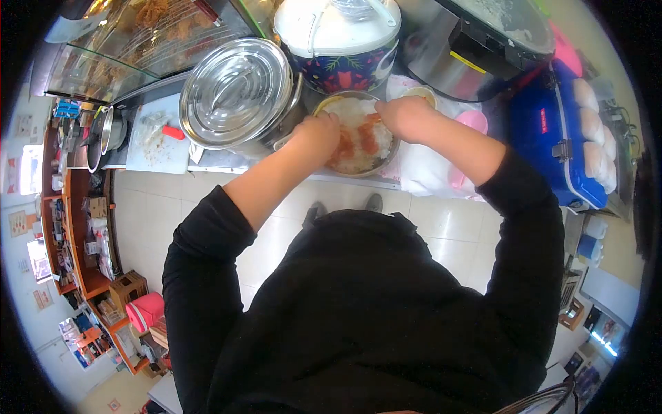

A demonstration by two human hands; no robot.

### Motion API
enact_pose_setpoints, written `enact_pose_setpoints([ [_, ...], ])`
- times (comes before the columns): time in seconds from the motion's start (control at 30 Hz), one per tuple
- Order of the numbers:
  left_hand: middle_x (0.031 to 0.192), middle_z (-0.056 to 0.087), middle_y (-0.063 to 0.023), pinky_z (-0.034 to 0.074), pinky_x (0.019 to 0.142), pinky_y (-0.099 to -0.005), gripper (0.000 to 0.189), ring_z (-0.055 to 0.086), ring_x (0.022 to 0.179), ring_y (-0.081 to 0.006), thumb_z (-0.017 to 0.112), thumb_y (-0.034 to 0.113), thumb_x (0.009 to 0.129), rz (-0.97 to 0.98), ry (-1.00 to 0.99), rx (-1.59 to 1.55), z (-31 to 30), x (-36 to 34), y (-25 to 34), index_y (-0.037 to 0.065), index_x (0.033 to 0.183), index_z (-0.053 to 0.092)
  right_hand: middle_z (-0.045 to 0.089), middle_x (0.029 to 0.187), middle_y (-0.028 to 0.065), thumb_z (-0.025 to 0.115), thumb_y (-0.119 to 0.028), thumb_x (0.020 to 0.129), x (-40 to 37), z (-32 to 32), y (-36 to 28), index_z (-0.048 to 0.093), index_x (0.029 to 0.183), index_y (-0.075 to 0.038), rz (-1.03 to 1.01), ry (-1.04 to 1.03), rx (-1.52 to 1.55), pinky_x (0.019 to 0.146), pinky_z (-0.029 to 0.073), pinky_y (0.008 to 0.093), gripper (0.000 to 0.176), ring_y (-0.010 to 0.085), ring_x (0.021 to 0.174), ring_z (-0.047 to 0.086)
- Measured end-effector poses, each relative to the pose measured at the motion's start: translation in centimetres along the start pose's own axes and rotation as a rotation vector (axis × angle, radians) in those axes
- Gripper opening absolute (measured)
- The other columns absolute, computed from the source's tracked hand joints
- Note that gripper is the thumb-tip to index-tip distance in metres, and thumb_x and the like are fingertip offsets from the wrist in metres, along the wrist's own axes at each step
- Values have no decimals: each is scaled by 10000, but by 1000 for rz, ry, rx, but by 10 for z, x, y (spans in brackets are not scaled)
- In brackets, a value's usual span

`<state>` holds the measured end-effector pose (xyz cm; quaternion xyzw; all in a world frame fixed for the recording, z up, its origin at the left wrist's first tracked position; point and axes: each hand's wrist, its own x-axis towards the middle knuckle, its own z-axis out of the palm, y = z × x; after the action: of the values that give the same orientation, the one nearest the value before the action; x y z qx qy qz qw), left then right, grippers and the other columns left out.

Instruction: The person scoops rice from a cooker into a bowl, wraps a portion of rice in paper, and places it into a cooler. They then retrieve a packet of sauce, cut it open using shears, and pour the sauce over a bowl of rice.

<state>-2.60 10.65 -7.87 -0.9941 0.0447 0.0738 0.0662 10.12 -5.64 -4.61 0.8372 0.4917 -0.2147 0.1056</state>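
A round metal bowl [352, 171] stands at the counter's front edge. White rice [358, 110] fills it, with streaks of red sauce [369, 140] on top. My left hand [318, 136] is closed over the bowl's left side, its fingertips bent down and hidden from above. On the upper right rim my right hand [405, 119] is also closed, fingers pressed together toward the rice. What either hand pinches cannot be made out. A yellow edge shows just above my left fingers. Close to my left wrist stands a steel pot [234, 93] with a shiny lid.
Behind the bowl are a flowered, white-lidded container [338, 62] and a large cooker [448, 62]. A blue cooler box [545, 138] carries several pale rolls [593, 131]. Pink scoops [472, 123] lie right; a cutting board [157, 148] with a red-handled tool [174, 132] lies left.
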Motion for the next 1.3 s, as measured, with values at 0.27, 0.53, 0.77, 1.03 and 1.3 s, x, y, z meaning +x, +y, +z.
enact_pose_setpoints([
  [0.27, 836, 650, -186, 537, 637, -391, 178, 657, 758, -319, 553, 31, 756, -35, -284, -113, -17, 15, -2, -9, 929, 557, 662, 876, 142, 490, -95, 794, 4, 4, 14, 637, 943, -40, -122, 144, -95, 638, 512, 413, 216, 295, 820, 649],
  [0.53, 816, 659, -174, 534, 634, -404, 190, 658, 758, -321, 492, 75, 794, -94, -259, -72, -18, 26, -3, 34, 929, 619, 670, 818, 124, 525, -106, 740, 4, -4, 12, 686, 811, -78, -124, 249, -84, 630, 515, 410, 178, 288, 774, 656],
  [0.77, 805, 664, -155, 532, 625, -404, 213, 660, 740, -312, 474, 90, 809, -177, -264, -14, -24, 27, 4, 37, 957, 618, 662, 927, 147, 507, -154, 789, 13, -3, 11, 661, 952, -70, -120, 127, -44, 705, 506, 392, 238, 286, 867, 642],
  [1.03, 877, 650, -183, 520, 662, -410, 196, 646, 802, -313, 477, 117, 849, -25, -252, -67, -33, 22, 0, 27, 936, 628, 629, 1021, 176, 425, -236, 901, 16, -2, 20, 602, 1050, -32, -171, 12, 138, 808, 464, 410, 308, 311, 963, 598],
  [1.3, 823, 642, -192, 494, 716, -439, 203, 630, 801, -335, 500, 118, 830, -250, -134, -245, -11, 24, -8, 72, 970, 640, 657, 893, 123, 510, -231, 842, 22, 0, 24, 660, 924, -94, -186, 219, 131, 716, 489, 419, 219, 307, 839, 629],
])
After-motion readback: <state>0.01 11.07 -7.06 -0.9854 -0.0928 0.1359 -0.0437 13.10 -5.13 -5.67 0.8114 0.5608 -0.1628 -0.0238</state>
